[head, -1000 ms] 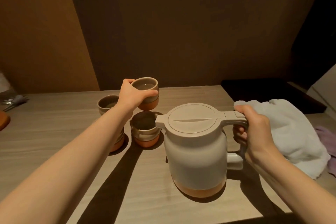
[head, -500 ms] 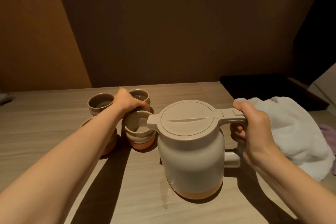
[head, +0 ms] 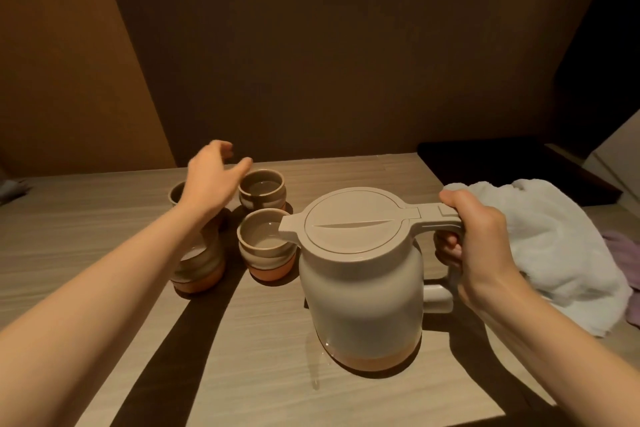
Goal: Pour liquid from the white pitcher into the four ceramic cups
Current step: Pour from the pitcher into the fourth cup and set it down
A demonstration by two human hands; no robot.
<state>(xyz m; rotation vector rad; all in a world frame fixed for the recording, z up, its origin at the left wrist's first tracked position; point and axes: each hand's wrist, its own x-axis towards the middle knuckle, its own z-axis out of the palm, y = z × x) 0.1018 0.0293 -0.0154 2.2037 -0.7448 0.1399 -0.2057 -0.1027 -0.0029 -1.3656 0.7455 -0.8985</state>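
From the head view, the white pitcher [head: 360, 281] stood upright on the surface [head: 242, 374], spout toward the nearest cup [head: 266, 246] (no readable writing). The right hand [head: 481, 239] gripped its handle; the left hand [head: 211, 180] hovered spread over the cups.

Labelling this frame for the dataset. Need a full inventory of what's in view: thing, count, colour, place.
ceramic cups: 4, beige-grey with terracotta bases, clustered left of the pitcher; two partly hidden by the left forearm
white pitcher: 1, white body, beige lid, orange base, upright at table centre, spout over the nearest cup
white towel: 1, white, crumpled, right side of table
purple cloth: 1, mauve, far right, beyond the towel
table: 1, light wood grain, small wet drops by the pitcher's base
left hand: open, above the far cups, holding nothing
right hand: grips the pitcher's handle
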